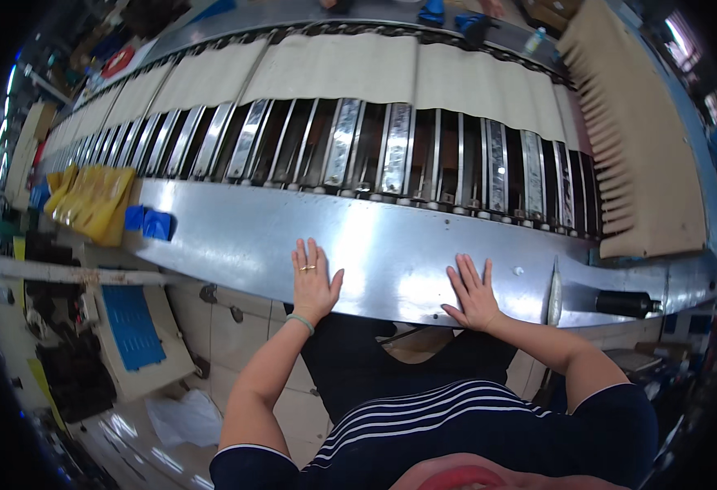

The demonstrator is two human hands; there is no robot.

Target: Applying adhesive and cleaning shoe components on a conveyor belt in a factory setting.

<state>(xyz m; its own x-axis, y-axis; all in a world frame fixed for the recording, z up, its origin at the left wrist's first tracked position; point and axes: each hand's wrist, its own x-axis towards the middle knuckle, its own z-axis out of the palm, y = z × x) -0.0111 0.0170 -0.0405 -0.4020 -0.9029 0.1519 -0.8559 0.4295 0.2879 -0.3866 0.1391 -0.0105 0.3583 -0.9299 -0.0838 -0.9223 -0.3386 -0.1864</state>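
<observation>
Wearing a navy shirt point(473, 425) with white stripes closest to the camera, then dark trousers point(334, 358) past it. Reaching over the near edge of a shiny metal ledge point(383, 282) running ahead of the body. Laying the left hand point(313, 286) palm-down on it, wearing a ring point(308, 268) and a pale wristband point(300, 321). Resting the right hand point(476, 300) there palm-down too, spreading its fingers, holding both hands apart. Seeing a slender silvery object point(554, 296) and a black cylinder point(622, 304) right of the right hand. Seeing blue pieces point(158, 224) and a yellow plastic bundle point(97, 202) toward the left end, a tan jagged-edged stack point(661, 155) at the right. Facing metal slats point(397, 151) beyond, then cream sheets point(338, 69) across them, and a bottle point(533, 41) farther off.
</observation>
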